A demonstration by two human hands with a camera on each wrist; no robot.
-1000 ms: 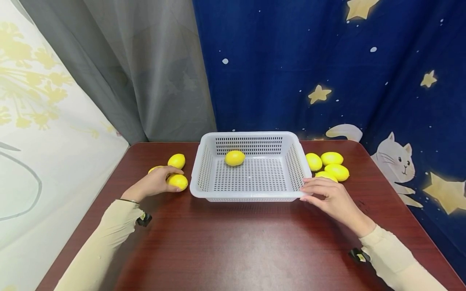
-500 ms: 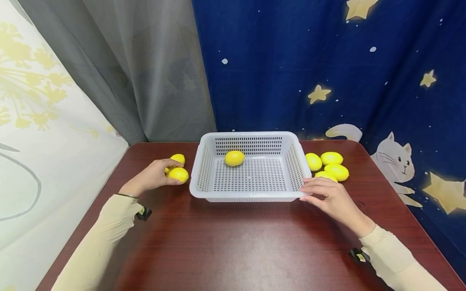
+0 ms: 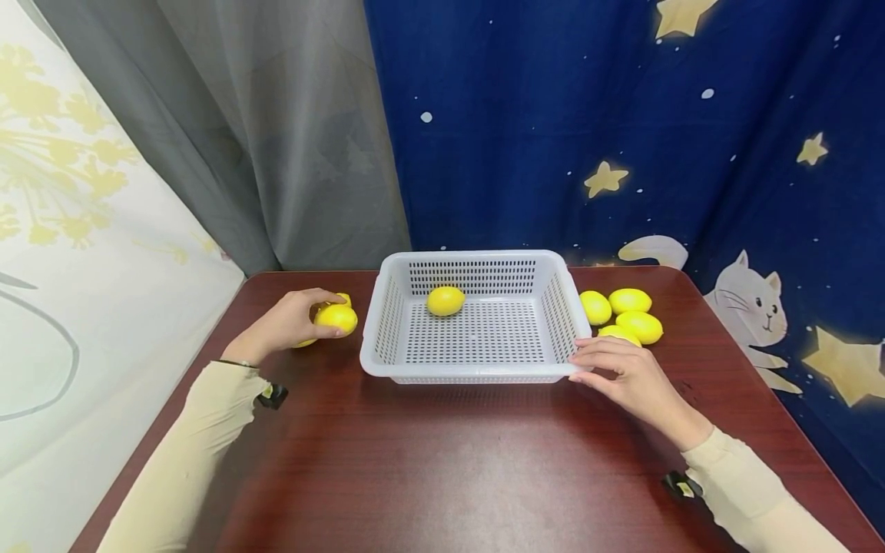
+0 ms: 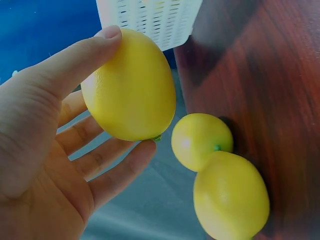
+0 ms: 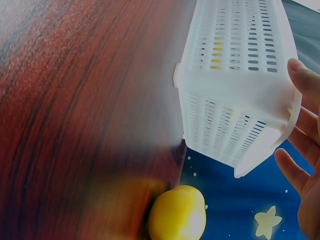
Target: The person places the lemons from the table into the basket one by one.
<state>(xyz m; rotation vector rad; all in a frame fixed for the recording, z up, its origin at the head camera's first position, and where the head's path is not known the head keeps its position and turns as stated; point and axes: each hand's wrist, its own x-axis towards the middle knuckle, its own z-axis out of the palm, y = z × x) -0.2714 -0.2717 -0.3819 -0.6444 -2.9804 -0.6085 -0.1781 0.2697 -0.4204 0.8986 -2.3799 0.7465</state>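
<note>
My left hand (image 3: 282, 324) holds a yellow lemon (image 3: 337, 319) between thumb and fingers, left of the basket. In the left wrist view this lemon (image 4: 132, 87) is raised above the table, its green stem end near a fingertip. Two more lemons lie close below it, a smaller-looking one (image 4: 201, 142) and another (image 4: 231, 196); in the head view the hand partly hides them. With thumb and fingers, my right hand (image 3: 632, 382) grips the near right corner of a white perforated basket (image 3: 477, 370). One lemon (image 3: 445, 301) lies inside, toward the back left.
Several lemons (image 3: 639, 327) are clustered on the table to the basket's right, one partly behind my right hand. The dark red wooden table (image 3: 442, 461) extends in front of the basket. Behind stand a grey curtain (image 3: 325, 153) and a blue starry curtain (image 3: 518, 138).
My left hand has lifted its lemon and moved it slightly away from me, over the other lemons on the left. My right hand and the basket have stayed in place.
</note>
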